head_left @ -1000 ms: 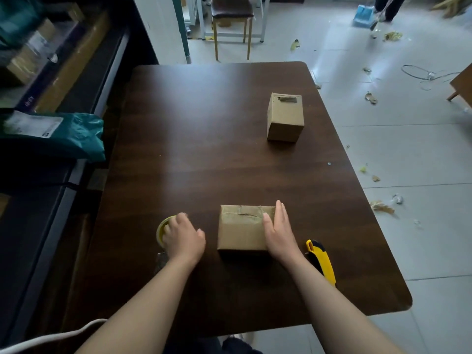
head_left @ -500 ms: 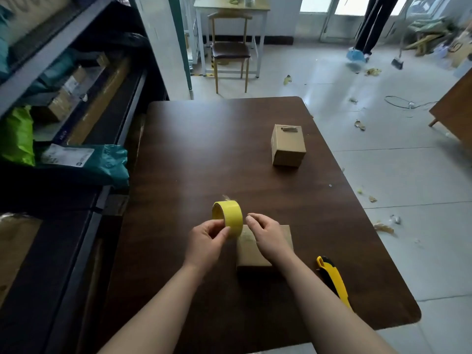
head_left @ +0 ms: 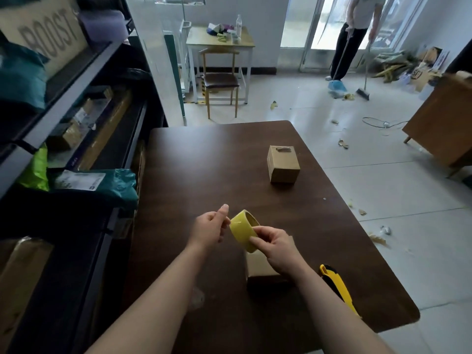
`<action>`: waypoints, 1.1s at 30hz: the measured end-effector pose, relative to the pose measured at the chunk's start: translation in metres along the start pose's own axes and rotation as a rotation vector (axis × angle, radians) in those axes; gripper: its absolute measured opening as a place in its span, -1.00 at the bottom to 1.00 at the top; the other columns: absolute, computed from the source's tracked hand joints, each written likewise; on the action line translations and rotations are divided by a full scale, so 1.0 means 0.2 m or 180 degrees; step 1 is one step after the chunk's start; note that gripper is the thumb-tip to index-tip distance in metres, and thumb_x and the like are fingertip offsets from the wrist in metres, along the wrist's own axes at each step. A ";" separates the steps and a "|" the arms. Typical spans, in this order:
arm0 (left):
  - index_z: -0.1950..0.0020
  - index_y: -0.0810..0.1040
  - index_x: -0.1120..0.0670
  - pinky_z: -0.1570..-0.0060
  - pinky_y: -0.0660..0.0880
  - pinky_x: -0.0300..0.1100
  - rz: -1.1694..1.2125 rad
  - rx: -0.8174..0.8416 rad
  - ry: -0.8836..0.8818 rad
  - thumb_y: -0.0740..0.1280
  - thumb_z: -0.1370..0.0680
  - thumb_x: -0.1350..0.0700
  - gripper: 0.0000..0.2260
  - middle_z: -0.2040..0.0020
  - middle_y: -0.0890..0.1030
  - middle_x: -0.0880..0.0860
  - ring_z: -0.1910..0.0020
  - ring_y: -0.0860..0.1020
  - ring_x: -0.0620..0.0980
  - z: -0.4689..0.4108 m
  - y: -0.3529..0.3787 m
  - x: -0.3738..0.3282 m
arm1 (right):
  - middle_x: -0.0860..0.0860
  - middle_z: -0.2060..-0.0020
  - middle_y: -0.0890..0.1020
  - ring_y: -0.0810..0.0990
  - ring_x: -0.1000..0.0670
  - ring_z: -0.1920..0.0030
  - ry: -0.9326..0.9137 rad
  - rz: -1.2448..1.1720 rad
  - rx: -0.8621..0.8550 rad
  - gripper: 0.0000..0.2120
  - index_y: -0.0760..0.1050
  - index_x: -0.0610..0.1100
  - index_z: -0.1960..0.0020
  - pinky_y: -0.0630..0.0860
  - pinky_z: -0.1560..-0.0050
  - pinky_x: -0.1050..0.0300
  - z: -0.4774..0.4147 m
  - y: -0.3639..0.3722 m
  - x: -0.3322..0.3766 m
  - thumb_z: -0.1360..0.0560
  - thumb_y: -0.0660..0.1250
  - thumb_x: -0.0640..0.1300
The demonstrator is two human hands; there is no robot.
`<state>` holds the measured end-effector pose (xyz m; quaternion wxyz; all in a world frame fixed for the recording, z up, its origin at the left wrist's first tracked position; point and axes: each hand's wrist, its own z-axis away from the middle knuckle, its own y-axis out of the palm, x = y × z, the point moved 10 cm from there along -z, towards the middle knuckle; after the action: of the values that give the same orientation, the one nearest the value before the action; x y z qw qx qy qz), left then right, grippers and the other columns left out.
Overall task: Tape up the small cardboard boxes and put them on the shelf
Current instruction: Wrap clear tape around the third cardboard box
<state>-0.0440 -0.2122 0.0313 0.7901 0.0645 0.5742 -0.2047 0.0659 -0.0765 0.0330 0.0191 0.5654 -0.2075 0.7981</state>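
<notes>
Right now I see the yellow tape roll held in the air above the dark wooden table, between both hands and just in front of the nearer box. It is tilted. Its open core faces up and away toward the far right, so its axis slants that way, and the broad yellow band faces me.

My view of the right hand shows it clamped on the roll. The thumb is laid across the outer band and the other fingers are curled round the right side. The left hand has its fingers curled in against the roll's left edge, with the thumb standing up clear of it. I cannot tell whether a loose tape end is pinched there.

I count two small cardboard boxes. The near box sits on the table directly under the right wrist, mostly covered by it, so I cannot read how its flaps lie. The far box stands alone, well apart, toward the far right of the table. Its long axis runs away from me, and a short strip lies across the far edge of its top.

One roll, one yellow utility knife. The knife lies flat just right of the near box, its length running near to far.

The shelf runs along the table's left side, its tiers holding parcels and bags.
</notes>
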 end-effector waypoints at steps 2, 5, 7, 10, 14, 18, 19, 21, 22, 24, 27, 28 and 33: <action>0.25 0.55 0.17 0.37 0.41 -0.18 -0.0096 0.0310 -0.0331 0.35 -0.56 0.00 -0.72 0.38 0.51 0.03 0.42 0.42 -0.05 0.00 0.03 0.05 | 0.05 -0.02 0.63 0.58 0.06 -0.09 -0.0083 0.0085 -0.0041 -0.73 0.56 -0.12 -0.23 0.50 -0.18 0.20 0.01 0.01 0.00 -0.54 0.35 -0.22; 0.19 0.56 0.18 0.36 0.45 -0.18 -0.0134 0.0518 -0.0558 0.38 -0.55 0.07 -0.80 0.34 0.53 0.05 0.42 0.44 -0.06 0.02 0.04 0.09 | 0.04 -0.02 0.63 0.58 0.06 -0.09 -0.0153 0.0256 -0.0057 -0.72 0.56 -0.12 -0.24 0.49 -0.16 0.24 0.03 0.01 0.01 -0.53 0.36 -0.21; 0.19 0.57 0.17 0.36 0.45 -0.20 -0.0145 0.0562 -0.0579 0.36 -0.56 0.05 -0.78 0.31 0.55 0.05 0.40 0.45 -0.06 0.04 0.04 0.09 | 0.01 -0.07 0.61 0.57 0.05 -0.11 -0.0172 0.0451 -0.0053 -0.70 0.56 -0.11 -0.26 0.47 -0.16 0.26 0.04 0.01 0.01 -0.53 0.36 -0.19; 0.20 0.62 0.14 0.32 0.45 -0.18 -0.0374 0.0418 -0.0191 0.36 -0.55 -0.05 -0.72 0.30 0.59 0.02 0.34 0.46 -0.05 0.04 -0.01 0.05 | -0.03 -0.12 0.58 0.54 0.02 -0.15 -0.0208 0.0637 -0.0050 -0.70 0.56 -0.09 -0.26 0.46 -0.22 0.19 0.04 0.02 0.02 -0.53 0.36 -0.18; 0.18 0.63 0.09 0.22 0.54 -0.12 -0.0639 0.0531 0.0308 0.48 -0.47 0.09 -0.90 0.31 0.62 0.00 0.32 0.53 -0.07 0.06 0.00 -0.01 | -0.03 -0.12 0.55 0.52 0.04 -0.12 -0.0280 0.0757 0.0043 -0.72 0.58 -0.07 -0.24 0.47 -0.26 0.13 0.04 0.03 0.04 -0.54 0.36 -0.17; 0.18 0.62 0.11 0.25 0.53 -0.18 -0.0738 0.0668 0.0330 0.46 -0.49 0.17 -0.93 0.31 0.61 0.02 0.32 0.53 -0.07 0.07 0.03 -0.02 | -0.03 -0.17 0.53 0.48 0.01 -0.23 -0.0214 0.0778 0.0109 -0.71 0.56 -0.06 -0.26 0.42 -0.34 0.05 0.04 0.03 0.01 -0.55 0.34 -0.15; 0.18 0.62 0.11 0.25 0.52 -0.19 -0.0736 0.0675 0.0313 0.45 -0.49 0.17 -0.93 0.30 0.61 0.03 0.31 0.54 -0.07 0.07 0.03 -0.02 | -0.03 -0.21 0.52 0.42 -0.01 -0.32 -0.0174 0.0803 0.0129 -0.71 0.55 -0.05 -0.28 0.36 -0.40 0.03 0.04 0.02 0.00 -0.56 0.33 -0.14; 0.17 0.62 0.11 0.23 0.53 -0.18 -0.0778 0.0668 0.0287 0.43 -0.51 0.16 -0.93 0.28 0.61 0.04 0.28 0.54 -0.07 0.07 0.02 -0.01 | -0.04 -0.30 0.51 0.22 -0.04 -0.47 -0.0170 0.0985 0.0179 -0.70 0.52 -0.03 -0.30 0.15 -0.48 -0.01 0.04 0.02 -0.02 -0.58 0.30 -0.11; 0.16 0.62 0.12 0.21 0.54 -0.16 -0.0873 0.0642 0.0311 0.42 -0.51 0.15 -0.92 0.27 0.62 0.05 0.27 0.54 -0.06 0.07 0.02 -0.02 | -0.03 -0.30 0.52 0.16 -0.04 -0.49 -0.0239 0.1131 0.0219 -0.72 0.52 -0.01 -0.28 0.03 -0.50 -0.01 0.04 0.02 -0.01 -0.59 0.28 -0.09; 0.15 0.60 0.12 0.13 0.56 -0.07 -0.1144 0.0537 0.0440 0.40 -0.54 0.13 -0.91 0.25 0.62 0.05 0.26 0.54 -0.05 0.07 0.02 -0.02 | -0.01 -0.18 0.60 0.20 -0.04 -0.48 -0.0367 0.1416 0.0285 -0.80 0.53 -0.02 -0.19 -0.11 -0.51 0.07 0.04 0.00 0.00 -0.60 0.25 -0.05; 0.13 0.54 0.13 0.12 0.55 0.01 -0.1230 0.0427 0.0545 0.34 -0.57 0.12 -0.88 0.27 0.60 0.04 0.29 0.52 -0.02 0.09 0.03 -0.04 | 0.04 -0.10 0.59 0.22 -0.05 -0.46 -0.0340 0.1599 0.0305 -0.84 0.51 0.00 -0.09 0.01 -0.51 0.03 0.03 -0.06 -0.01 -0.60 0.22 0.03; 0.12 0.53 0.15 0.14 0.56 0.01 -0.1171 0.0408 0.0544 0.33 -0.58 0.14 -0.88 0.28 0.59 0.05 0.29 0.52 -0.01 0.10 0.04 -0.04 | 0.07 -0.09 0.58 0.20 -0.04 -0.46 -0.0342 0.1586 0.0316 -0.87 0.50 0.06 -0.05 0.08 -0.50 -0.02 0.03 -0.08 -0.01 -0.59 0.22 0.06; 0.13 0.42 0.16 0.25 0.50 -0.05 -0.0661 0.0372 0.0366 0.19 -0.61 0.24 -0.87 0.29 0.57 0.11 0.31 0.50 0.05 0.10 0.13 -0.03 | 0.12 0.18 0.54 0.53 0.04 0.04 -0.0512 0.1251 0.0139 -0.88 0.49 0.07 0.09 0.48 -0.01 0.04 0.02 -0.13 0.01 -0.56 0.27 0.08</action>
<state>-0.0170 -0.1931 0.0404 0.7253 0.0624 0.6092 -0.3145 0.0765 -0.0541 0.0452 -0.1658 0.5763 -0.2974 0.7430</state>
